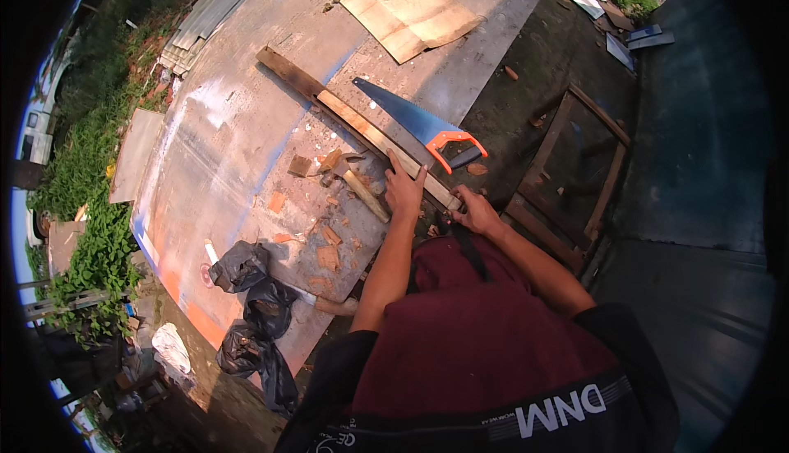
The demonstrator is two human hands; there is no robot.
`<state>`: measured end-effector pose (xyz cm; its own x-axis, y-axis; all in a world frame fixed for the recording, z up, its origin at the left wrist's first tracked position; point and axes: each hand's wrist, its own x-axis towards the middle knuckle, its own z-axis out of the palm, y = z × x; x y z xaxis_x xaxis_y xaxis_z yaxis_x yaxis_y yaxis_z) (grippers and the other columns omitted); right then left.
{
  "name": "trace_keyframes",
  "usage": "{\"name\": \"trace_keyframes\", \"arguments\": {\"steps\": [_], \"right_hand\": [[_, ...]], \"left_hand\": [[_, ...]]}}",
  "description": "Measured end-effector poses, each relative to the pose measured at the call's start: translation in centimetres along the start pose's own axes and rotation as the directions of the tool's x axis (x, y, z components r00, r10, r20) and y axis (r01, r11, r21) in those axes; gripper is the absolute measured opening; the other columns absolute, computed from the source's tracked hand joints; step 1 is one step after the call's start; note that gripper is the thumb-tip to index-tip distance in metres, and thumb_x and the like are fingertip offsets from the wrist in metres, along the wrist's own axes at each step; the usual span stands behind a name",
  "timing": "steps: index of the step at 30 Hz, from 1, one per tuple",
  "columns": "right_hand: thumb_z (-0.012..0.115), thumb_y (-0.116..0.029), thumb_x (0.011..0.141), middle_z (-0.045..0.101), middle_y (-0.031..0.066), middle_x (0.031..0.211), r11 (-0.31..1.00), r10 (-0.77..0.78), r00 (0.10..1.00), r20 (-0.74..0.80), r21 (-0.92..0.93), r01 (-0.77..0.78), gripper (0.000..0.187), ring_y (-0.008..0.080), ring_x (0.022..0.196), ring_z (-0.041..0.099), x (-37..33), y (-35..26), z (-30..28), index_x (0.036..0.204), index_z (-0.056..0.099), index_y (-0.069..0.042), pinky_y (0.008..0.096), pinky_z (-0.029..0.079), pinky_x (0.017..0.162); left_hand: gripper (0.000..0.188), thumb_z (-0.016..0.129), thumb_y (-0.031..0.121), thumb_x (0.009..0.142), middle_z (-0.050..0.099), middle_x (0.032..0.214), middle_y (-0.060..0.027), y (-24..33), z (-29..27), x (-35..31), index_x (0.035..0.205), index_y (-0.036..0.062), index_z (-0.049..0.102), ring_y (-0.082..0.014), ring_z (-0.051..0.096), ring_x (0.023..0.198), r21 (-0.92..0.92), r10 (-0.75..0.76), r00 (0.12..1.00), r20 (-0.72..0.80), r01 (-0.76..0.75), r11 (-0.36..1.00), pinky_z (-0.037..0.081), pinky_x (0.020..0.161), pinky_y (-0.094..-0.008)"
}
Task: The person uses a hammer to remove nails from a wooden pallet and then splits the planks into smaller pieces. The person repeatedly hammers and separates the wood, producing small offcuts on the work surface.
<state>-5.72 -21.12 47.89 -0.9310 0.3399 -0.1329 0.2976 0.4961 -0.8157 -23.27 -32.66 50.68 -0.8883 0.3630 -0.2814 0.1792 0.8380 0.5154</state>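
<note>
We start at the left, where green plants [103, 247] crowd up beside our table [205, 157]. Coming right, we've got black plastic bags [271, 305] bunched along the near left edge, and then a scatter of wood chips [328, 257] over the middle. Next up, we see the long wooden strip [353, 120], lying slantwise across the table, its dark end far left, its paler end near right. Just left of that paler stretch lies a wooden-handled hammer [364, 194]. And here's our left hand [403, 188], laid on the strip, its grip spread across the wood; whether it clamps, we can't tell. Well beyond it, on the far side, we spot a creased cardboard sheet [407, 9]. Right of the strip we find the handsaw [407, 114], blade toward far left, orange-and-black handle near right. Our right hand [479, 213] is at the strip's near end, its grip pinching the tip. Farther right, we pass a wooden frame [542, 233], then blue-green metal sheeting [699, 140].
</note>
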Motion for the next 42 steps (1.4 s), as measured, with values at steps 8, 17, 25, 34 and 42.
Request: {"name": "trace_keyframes", "arguments": {"steps": [8, 17, 25, 34, 42], "right_hand": [[0.078, -0.017, 0.086, 0.066, 0.0241, 0.097, 0.994, 0.113, 0.993, 0.033, -0.010, -0.113, 0.053, 0.0392, 0.094, 0.068, -0.7, -1.9, -0.1, 0.129, 0.049, -0.008, 0.0458, 0.051, 0.080], [0.077, -0.014, 0.086, 0.066, 0.0226, 0.110, 0.988, 0.152, 0.988, 0.023, -0.020, -0.151, 0.050, 0.0423, 0.102, 0.066, -1.0, -3.1, -0.3, 0.129, 0.053, -0.007, 0.0478, 0.051, 0.085], [0.075, -0.014, 0.089, 0.067, 0.0224, 0.108, 0.998, 0.043, 0.999, -0.010, -0.042, -0.043, 0.046, 0.0394, 0.097, 0.067, -1.0, -1.5, 0.2, 0.129, 0.054, -0.007, 0.0455, 0.052, 0.082], [0.074, -0.018, 0.090, 0.064, 0.0257, 0.122, 0.984, 0.149, 0.986, 0.073, -0.107, -0.140, 0.057, 0.0451, 0.116, 0.061, -1.0, -3.3, -0.3, 0.136, 0.043, -0.007, 0.0483, 0.050, 0.093], [0.084, -0.038, 0.084, 0.061, 0.0256, 0.124, 0.988, 0.129, 0.990, -0.053, -0.077, -0.133, 0.091, 0.0385, 0.111, 0.063, -2.0, -2.0, 0.4, 0.148, 0.030, -0.002, 0.0464, 0.051, 0.094]], "left_hand": [[0.103, 0.068, 0.056, 0.090, 0.051, 0.136, -0.0318, -0.5, 0.0, -0.2, 0.163, 0.0156, 0.009, -0.0471, 0.057, 0.123, -0.037, 0.011, 1.000, 0.005, -0.011, 0.999, 0.051, 0.097, -0.0548], [0.106, 0.069, 0.058, 0.088, 0.050, 0.137, -0.0315, -1.2, 0.0, -0.1, 0.164, 0.0181, 0.006, -0.0479, 0.056, 0.123, -0.041, 0.013, 0.999, 0.049, -0.011, 0.999, 0.049, 0.098, -0.0554], [0.114, 0.073, 0.058, 0.084, 0.045, 0.145, -0.0314, -1.3, -1.4, 0.3, 0.164, 0.0193, 0.001, -0.0480, 0.053, 0.129, -0.048, 0.020, 0.985, 0.169, -0.012, 0.999, 0.048, 0.102, -0.0538], [0.108, 0.069, 0.052, 0.090, 0.044, 0.148, -0.0304, -1.9, -1.1, -1.4, 0.163, 0.0133, -0.001, -0.0429, 0.055, 0.129, -0.011, 0.057, 0.977, 0.208, -0.056, 0.998, 0.051, 0.099, -0.0535], [0.041, 0.066, 0.035, 0.094, 0.072, 0.109, -0.0217, -7.0, -2.4, -4.2, 0.115, -0.0008, 0.068, -0.0401, 0.069, 0.102, -0.230, 0.072, 0.996, -0.048, -0.081, 0.970, 0.055, 0.089, -0.0476]]}}
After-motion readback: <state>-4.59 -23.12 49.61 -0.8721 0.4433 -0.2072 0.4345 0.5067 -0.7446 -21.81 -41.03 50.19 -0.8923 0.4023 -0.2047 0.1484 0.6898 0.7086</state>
